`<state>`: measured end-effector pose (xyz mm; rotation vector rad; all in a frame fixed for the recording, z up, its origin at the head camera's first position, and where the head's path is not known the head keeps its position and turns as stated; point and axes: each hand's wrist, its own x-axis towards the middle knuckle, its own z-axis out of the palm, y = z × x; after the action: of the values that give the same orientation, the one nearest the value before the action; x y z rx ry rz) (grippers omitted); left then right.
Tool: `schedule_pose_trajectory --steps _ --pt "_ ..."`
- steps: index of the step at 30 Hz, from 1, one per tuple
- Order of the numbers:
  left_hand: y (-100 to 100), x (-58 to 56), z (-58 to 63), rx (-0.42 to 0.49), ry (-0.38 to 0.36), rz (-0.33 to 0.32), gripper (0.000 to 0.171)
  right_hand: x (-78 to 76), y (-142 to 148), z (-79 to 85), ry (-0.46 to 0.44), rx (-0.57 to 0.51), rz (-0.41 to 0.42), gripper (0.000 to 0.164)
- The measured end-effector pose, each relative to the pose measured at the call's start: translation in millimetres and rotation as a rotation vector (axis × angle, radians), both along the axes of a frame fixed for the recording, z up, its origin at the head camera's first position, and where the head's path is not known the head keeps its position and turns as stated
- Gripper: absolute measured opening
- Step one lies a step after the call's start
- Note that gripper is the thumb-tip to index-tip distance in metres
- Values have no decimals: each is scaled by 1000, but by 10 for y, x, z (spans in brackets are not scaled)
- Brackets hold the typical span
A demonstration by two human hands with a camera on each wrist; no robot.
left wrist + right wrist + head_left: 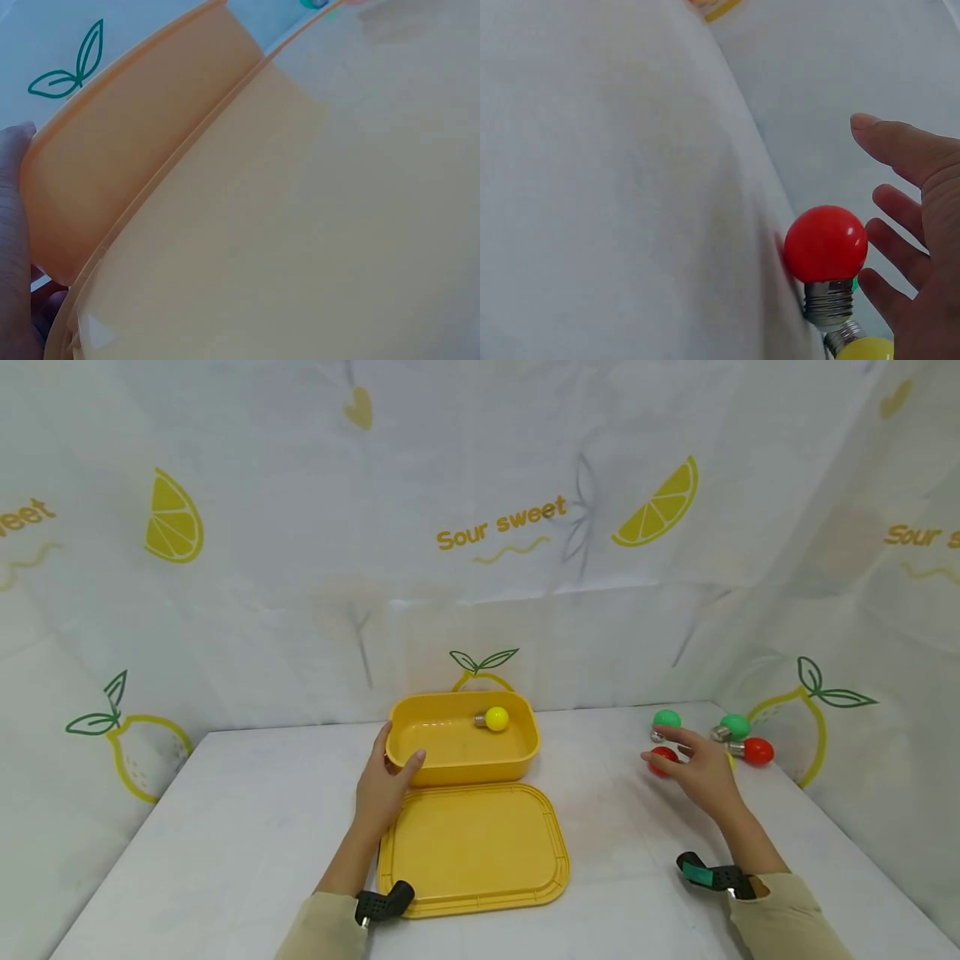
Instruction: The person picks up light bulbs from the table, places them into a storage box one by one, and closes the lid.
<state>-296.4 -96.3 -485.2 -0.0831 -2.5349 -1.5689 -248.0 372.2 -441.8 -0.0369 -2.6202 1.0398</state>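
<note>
My left hand [382, 785] grips the left end of a yellow box [468, 772], thumb over the near corner and fingers along the outer side. Inside the box, toward its right, lies a yellow light bulb [496, 719] with a metal screw base. My right hand [705, 772] hovers over a red light bulb [662, 762], thumb and fingers spread apart, holding nothing. In the right wrist view the fingertips come right beside this red bulb [826, 244]. Directly in front of the box lies a flat yellow lid [474, 852], its rim facing up.
Around the right hand are a green bulb [667, 718], a second green bulb [736, 726], another red bulb [759, 752] and a yellow bulb [866, 349], partly hidden in the head view. A lemon-printed white sheet [300, 652] hangs behind the white table [225, 843].
</note>
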Motion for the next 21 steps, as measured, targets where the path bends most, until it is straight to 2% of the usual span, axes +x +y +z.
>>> schedule_pose_trajectory --steps 5,14,21 --pt "1 -6 -6 -4 1 0 90 -28 48 -143 -61 -6 -27 65" --pt "-13 -8 -3 1 -5 1 91 -57 65 -302 -69 18 -81 54" --pt "6 4 8 5 -9 -1 90 -27 72 -353 -68 18 -134 53"
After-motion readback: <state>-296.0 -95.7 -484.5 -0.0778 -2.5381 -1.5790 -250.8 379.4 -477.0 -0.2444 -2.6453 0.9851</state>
